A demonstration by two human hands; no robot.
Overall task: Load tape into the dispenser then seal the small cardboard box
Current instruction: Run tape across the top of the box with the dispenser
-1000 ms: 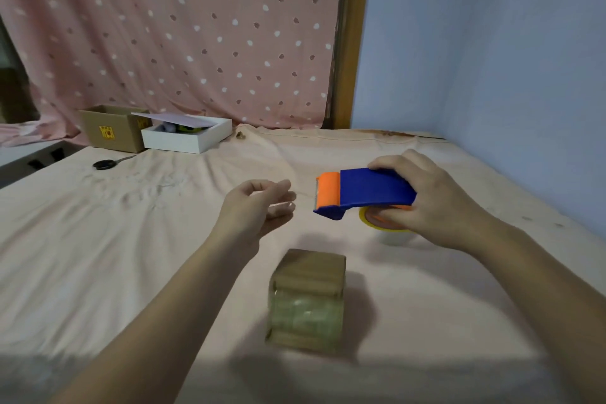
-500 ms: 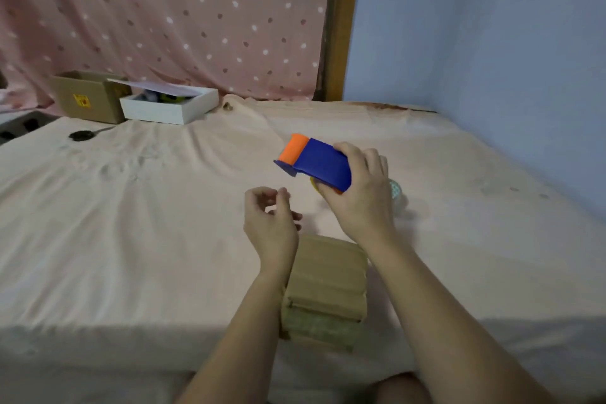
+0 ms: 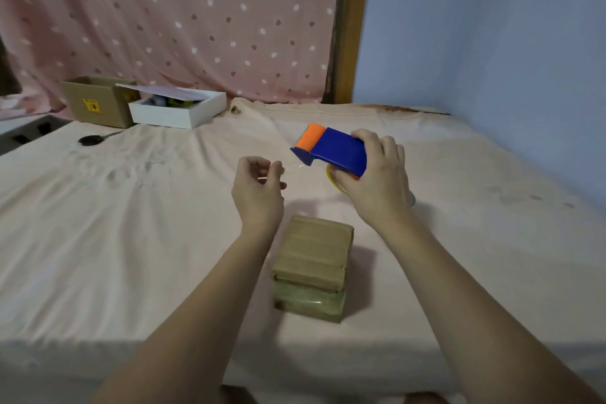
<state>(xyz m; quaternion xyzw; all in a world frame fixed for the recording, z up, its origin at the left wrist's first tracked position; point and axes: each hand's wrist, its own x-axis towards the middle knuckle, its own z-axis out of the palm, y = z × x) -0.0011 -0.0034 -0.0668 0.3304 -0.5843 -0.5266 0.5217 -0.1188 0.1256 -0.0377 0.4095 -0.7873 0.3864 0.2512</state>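
Tape dispenser point(image 3: 334, 151), blue body, orange roller, gripped by right hand point(image 3: 377, 180), left hand point(image 3: 259, 185) pinching thin clear tape end point(image 3: 292, 168), small cardboard box point(image 3: 314, 264) on bed.

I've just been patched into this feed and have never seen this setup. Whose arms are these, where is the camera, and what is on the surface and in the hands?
No machine here: a person's bare arms, filmed by a camera on their head looking down. The right hand grips a blue and orange tape dispenser. The left hand pinches what looks like a thin strand of clear tape from it. On the cloth-covered surface, a small cardboard box sits between the forearms. Farther back are a brown box and a white box.
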